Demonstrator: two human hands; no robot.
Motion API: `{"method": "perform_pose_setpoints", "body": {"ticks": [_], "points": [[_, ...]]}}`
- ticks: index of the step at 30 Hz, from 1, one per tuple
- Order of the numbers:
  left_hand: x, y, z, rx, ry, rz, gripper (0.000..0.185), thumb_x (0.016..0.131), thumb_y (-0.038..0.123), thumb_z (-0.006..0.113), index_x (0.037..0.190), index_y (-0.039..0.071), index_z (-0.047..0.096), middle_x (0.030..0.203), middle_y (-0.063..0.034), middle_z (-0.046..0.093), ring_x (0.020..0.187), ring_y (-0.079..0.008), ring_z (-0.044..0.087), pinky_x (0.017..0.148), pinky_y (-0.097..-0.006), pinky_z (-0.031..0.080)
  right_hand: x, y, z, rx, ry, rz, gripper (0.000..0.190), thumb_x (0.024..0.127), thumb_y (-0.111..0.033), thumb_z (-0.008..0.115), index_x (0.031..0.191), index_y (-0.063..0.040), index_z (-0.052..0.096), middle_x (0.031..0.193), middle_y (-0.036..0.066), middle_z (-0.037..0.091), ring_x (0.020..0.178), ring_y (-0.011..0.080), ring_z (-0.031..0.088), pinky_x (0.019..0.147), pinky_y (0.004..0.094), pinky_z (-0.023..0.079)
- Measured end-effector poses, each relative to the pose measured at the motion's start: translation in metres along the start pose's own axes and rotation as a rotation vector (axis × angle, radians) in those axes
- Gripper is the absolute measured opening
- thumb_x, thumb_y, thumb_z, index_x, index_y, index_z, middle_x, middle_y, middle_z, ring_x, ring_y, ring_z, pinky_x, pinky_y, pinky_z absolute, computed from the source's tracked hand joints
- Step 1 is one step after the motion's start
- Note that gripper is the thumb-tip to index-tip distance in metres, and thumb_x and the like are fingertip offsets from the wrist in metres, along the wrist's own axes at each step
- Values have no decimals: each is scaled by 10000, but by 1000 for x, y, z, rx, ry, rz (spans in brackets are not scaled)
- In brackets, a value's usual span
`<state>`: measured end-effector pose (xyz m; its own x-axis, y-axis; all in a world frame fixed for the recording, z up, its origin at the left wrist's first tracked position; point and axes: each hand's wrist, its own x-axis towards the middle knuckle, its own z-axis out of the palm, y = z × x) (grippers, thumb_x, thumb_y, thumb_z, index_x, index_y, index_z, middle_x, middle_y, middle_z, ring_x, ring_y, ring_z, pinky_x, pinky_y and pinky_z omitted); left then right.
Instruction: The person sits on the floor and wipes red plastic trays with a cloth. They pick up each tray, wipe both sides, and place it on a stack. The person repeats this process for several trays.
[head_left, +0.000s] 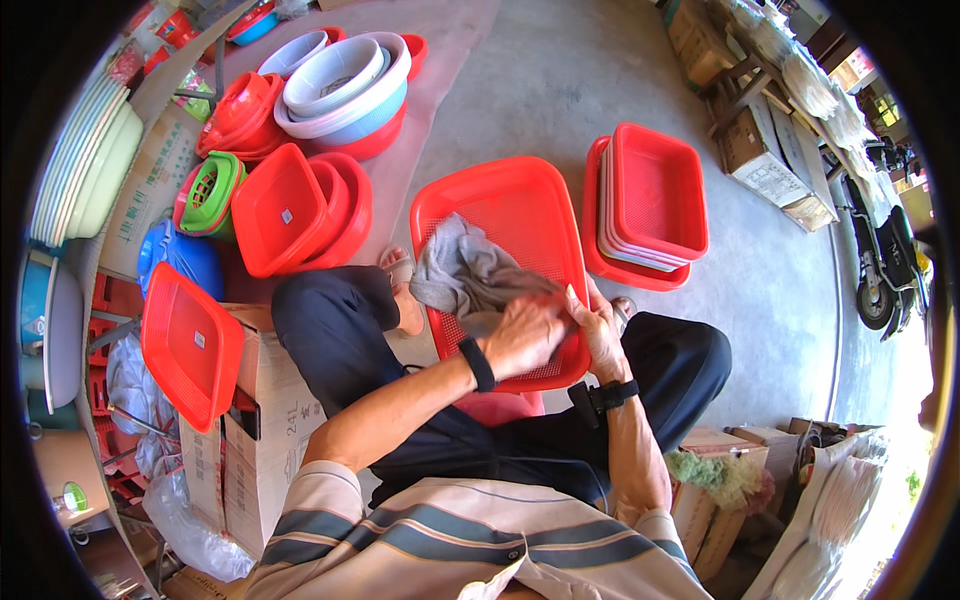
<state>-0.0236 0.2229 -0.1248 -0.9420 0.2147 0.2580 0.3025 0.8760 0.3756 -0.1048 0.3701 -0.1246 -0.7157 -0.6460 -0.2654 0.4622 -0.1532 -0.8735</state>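
A red plastic basket (517, 180) with a perforated bottom is tilted between my knees. My right hand (602, 330) grips its near right rim, thumb on the inside. A crumpled grey cloth (469, 266) lies in the basket, bunched under my left hand (529, 334), which holds it against the near right inner side. Motion blurs the left fingers and hides part of the cloth there. Beneath the basket, part of a pinkish-red plastic stool (501, 407) shows between my legs.
Red and white baskets (660, 184) are stacked on the concrete floor ahead right. Red basins (281, 214) and white-and-blue tubs (337, 82) stand ahead left. Another red basket (191, 345) rests on a cardboard box (262, 450) at my left. Cartons (776, 161) line the right side.
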Motion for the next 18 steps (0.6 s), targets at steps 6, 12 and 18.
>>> {"method": "perform_pose_setpoints", "body": {"ticks": [6,12,18], "points": [[-26,-11,-6,251,-49,-24,944,671,347,885,1539,373,516,1701,-171,248,1584,-447,168,1256,-702,104,3,-8,0,-9,42,-85,593,1057,-39,574,1618,-27,379,1441,85,610,1280,155,585,1120,286,441],[-28,-46,-8,63,-48,-131,853,836,-24,626,1590,328,440,1678,-160,239,1411,-499,413,1121,-592,461,-3,-15,10,2,-62,-111,599,1071,-38,546,1637,-48,351,1490,94,573,1322,172,559,1143,319,430],[5,-90,-52,225,291,-64,822,736,-109,604,1495,203,541,1536,-164,441,1316,-440,484,1088,-540,470,-11,-16,16,-355,-69,-130,635,1035,-171,669,1615,-75,427,1392,47,608,1224,126,526,1121,292,372]]}}
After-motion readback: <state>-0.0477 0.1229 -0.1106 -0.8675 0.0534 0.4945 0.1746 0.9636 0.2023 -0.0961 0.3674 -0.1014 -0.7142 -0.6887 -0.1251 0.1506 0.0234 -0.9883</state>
